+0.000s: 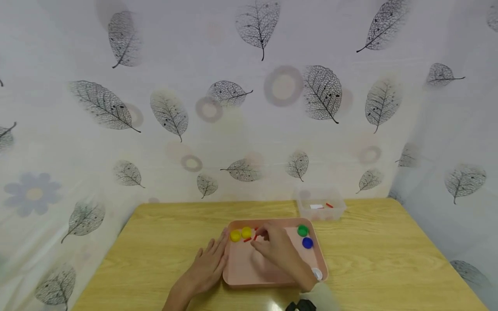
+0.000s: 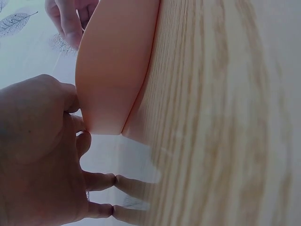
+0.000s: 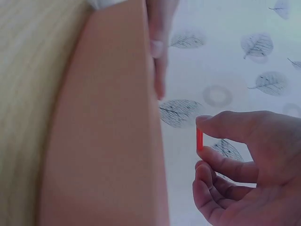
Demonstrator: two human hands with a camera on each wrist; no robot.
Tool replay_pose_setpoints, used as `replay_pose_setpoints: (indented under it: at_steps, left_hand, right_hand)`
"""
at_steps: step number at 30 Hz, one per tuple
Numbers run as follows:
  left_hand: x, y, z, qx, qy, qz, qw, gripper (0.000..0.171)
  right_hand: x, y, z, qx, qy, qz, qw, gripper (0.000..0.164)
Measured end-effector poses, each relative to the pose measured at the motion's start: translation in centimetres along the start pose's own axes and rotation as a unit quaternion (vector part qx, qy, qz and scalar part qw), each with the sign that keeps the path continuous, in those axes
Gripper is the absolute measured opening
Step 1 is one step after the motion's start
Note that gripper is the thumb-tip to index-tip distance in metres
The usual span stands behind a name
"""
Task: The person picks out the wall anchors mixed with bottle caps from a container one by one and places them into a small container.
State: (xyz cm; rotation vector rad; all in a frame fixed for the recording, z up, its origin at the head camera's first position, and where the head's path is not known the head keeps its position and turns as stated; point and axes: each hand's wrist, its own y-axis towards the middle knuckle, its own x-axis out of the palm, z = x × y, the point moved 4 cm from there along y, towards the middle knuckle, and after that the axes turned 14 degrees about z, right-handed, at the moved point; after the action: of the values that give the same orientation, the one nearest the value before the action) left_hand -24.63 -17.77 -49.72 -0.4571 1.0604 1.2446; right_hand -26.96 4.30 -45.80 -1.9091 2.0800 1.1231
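Note:
My right hand (image 1: 278, 248) is over the pink tray (image 1: 272, 284), pinching a short red stick (image 3: 199, 136) by its two ends between thumb and index finger. In the right wrist view its other fingers curl inward. My left hand (image 1: 208, 265) rests against the tray's left side. Its fingers are mostly straight, and in the left wrist view some fingertips touch the wooden table. Two yellow round caps (image 1: 235, 235) sit in the tray's upper left corner. Beside them lies another red stick (image 1: 247, 239), with one more partly hidden behind my right hand.
Along the tray's right side are a green cap (image 1: 303, 230), a blue cap (image 1: 308, 242) and a white cap (image 1: 317, 273), the last partly behind my right forearm. A clear plastic box (image 1: 320, 211) with red sticks and a white piece stands behind the tray, near a leaf-patterned curtain (image 1: 249, 129).

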Motion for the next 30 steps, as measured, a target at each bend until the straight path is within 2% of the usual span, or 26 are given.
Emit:
replay_pose_setpoints:
  at_steps: [3, 9, 11, 16, 22, 30]
  left_hand:
    - [0.0, 0.2, -0.1, -0.003, 0.003, -0.003, 1.0000, 0.059]
    - [0.2, 0.4, -0.4, -0.006, 0.000, -0.006, 1.0000, 0.059]
    - [0.2, 0.4, -0.4, -0.008, 0.000, -0.007, 0.9999, 0.059]
    - [0.0, 0.4, -0.5, -0.009, 0.002, -0.008, 0.9999, 0.060]
    - [-0.2, 0.2, -0.3, -0.008, -0.005, -0.004, 0.9999, 0.059]
    - [-0.3, 0.0, -0.2, -0.009, -0.004, -0.004, 0.9999, 0.059]
  right_hand:
    - [-1.1, 0.4, 0.2, 0.011, -0.004, 0.007, 1.000, 0.016]
    - [-2.8, 1.1, 0.4, 0.030, -0.006, 0.050, 0.998, 0.015]
    - [-3.3, 1.3, 0.5, 0.023, -0.008, 0.064, 0.998, 0.015]
    - [-4.9, 1.9, 0.8, -0.009, -0.057, 0.111, 0.992, 0.019]
    - [-5.9, 2.4, 1.5, -0.028, -0.005, 0.133, 0.991, 0.022]
    - [-7.6, 2.6, 2.4, -0.026, -0.023, 0.156, 0.987, 0.022]
